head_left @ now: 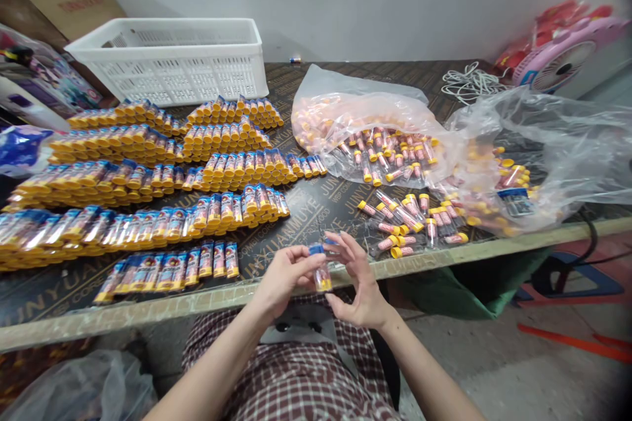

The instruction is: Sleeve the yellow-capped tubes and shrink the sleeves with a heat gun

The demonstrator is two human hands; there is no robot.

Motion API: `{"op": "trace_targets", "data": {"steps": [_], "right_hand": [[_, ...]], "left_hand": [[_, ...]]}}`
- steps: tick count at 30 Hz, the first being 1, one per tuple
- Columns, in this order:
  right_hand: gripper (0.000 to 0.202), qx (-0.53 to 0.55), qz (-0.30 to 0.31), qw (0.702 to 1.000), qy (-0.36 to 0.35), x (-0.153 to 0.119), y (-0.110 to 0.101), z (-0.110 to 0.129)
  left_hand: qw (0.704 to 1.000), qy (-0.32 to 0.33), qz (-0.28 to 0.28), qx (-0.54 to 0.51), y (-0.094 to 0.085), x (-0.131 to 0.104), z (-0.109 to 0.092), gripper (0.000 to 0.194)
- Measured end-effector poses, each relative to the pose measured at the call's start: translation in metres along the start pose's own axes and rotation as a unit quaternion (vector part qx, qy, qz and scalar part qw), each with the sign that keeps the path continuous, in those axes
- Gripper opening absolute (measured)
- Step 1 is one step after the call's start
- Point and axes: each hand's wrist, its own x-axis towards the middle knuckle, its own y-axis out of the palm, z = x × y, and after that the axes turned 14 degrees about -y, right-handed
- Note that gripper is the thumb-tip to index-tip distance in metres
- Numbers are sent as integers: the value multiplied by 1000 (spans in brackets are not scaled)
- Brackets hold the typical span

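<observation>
Above the table's front edge my left hand [286, 276] pinches a small clear tube [322, 274] with a blue top and a yellow bottom end. Close beside it, my right hand [358, 286] has its fingers spread around the tube's right side, thumb and fingers apart. To the left lie stacked rows of labelled tubes [162, 227] with blue tops and yellow ends. A shorter row [170, 268] sits nearest the front edge. Right of my hands, loose clear tubes with yellow caps [409, 220] and pinkish contents are scattered on the table.
A large clear plastic bag [355, 102] spills more yellow-capped tubes; another bag [557, 138] lies to its right. At the back stand a white plastic basket [172, 66] and a cardboard box [66, 3]. A pink fan [563, 62] and white cable [471, 82] are far right.
</observation>
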Motion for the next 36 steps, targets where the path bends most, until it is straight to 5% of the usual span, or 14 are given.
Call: {"op": "trace_targets", "data": {"steps": [3,6,9,11,13,15,17,21,25,29,32,36], "right_hand": [[84,-87,-12,996,18,7,-17,-5],[63,-264,-37,963,39,15,-44,-24],[40,-402,-18,915,28,21,-73,-52],[31,-459,4,888,24,26,-88,-68],[26,-519,36,854,36,32,-97,-79],[23,-583,65,807,61,39,-103,-85],[25,-631,89,765,91,47,-106,-89],[25,-633,140,752,121,59,-108,-100],[17,-545,97,828,92,64,-104,-96],[27,-343,-43,930,121,54,-90,-66],[44,-216,-111,959,144,41,-77,-46],[32,-173,-138,961,167,23,-66,-38]], "left_hand": [[966,83,-194,151,-32,3,-7,40],[825,119,-378,403,-66,1,-12,44],[680,63,-440,584,-88,-4,-11,43],[623,41,-451,637,-95,-7,-9,42],[600,37,-460,654,-96,-9,-8,40],[610,53,-462,641,-90,-6,-9,35],[658,93,-432,610,-73,1,-9,27],[774,184,-258,549,-18,33,-5,18],[768,175,-240,567,19,72,-2,24],[782,163,-245,550,20,85,1,16],[813,147,-237,511,14,86,2,12],[831,159,-230,482,11,86,4,9]]}}
